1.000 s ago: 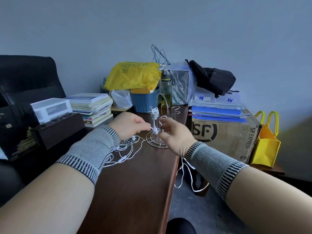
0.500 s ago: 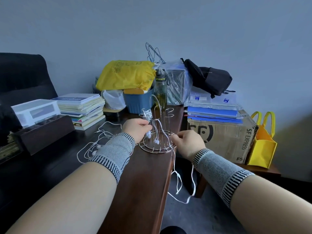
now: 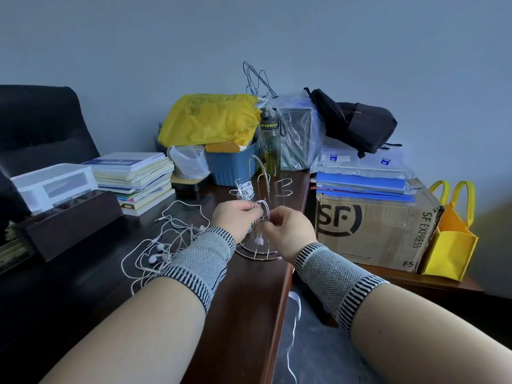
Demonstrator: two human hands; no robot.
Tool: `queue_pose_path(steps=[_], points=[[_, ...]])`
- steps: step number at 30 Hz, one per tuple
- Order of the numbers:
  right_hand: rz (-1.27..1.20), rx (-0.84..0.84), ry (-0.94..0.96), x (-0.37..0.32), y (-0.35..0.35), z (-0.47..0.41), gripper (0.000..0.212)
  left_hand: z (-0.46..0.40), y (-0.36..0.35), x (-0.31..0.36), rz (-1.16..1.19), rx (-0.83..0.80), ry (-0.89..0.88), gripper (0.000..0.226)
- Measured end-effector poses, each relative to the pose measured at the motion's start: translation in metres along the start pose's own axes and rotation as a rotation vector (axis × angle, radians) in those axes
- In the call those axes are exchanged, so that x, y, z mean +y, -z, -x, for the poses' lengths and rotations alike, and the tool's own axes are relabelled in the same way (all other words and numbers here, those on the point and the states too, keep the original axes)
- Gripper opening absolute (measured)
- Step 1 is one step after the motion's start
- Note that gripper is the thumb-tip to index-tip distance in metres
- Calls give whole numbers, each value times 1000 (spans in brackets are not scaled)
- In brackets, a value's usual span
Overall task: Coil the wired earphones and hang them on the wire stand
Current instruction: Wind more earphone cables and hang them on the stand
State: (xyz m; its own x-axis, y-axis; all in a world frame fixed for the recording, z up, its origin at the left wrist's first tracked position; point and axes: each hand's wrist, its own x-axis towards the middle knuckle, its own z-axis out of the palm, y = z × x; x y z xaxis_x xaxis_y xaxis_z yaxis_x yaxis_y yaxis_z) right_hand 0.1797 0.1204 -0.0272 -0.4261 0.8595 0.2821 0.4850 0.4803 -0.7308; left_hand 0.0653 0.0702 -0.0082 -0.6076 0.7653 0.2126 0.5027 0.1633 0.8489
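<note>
A silver wire stand (image 3: 267, 187) with a round base stands near the right edge of the dark wooden desk (image 3: 243, 306). One coiled white earphone bundle (image 3: 244, 189) hangs on its left hook. My left hand (image 3: 235, 218) and my right hand (image 3: 288, 231) meet just in front of the stand, both pinching a white earphone cable (image 3: 263, 210) looped between them. Its earbuds (image 3: 259, 241) dangle below my fingers, and its tail (image 3: 293, 322) trails off the desk edge toward the floor. A tangle of more white earphones (image 3: 166, 242) lies on the desk to my left.
Behind the stand are a green water bottle (image 3: 269, 145), a blue bin (image 3: 232, 164) under a yellow bag, and a stack of books (image 3: 138, 178). A dark box (image 3: 69, 223) sits at left. An SF Express carton (image 3: 371, 228) and yellow tote (image 3: 451, 239) stand to the right.
My hands have come together in front of the stand, and the cable between them now forms a small loop. The cable's hanging tail has been drawn up shorter.
</note>
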Motion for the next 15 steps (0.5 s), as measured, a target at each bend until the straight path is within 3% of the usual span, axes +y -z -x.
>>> queue_pose_path(steps=[1,7,15], points=[[-30,-1,0,0,-1,1,6,-1,0,0,-19,3,-2,20],[-297,26,-29,19,-13,23,28,-3,-1,-3,19,-57,69,22],[-186,-45,73,29,-36,51,21,8,-2,7,621,-363,316,17]])
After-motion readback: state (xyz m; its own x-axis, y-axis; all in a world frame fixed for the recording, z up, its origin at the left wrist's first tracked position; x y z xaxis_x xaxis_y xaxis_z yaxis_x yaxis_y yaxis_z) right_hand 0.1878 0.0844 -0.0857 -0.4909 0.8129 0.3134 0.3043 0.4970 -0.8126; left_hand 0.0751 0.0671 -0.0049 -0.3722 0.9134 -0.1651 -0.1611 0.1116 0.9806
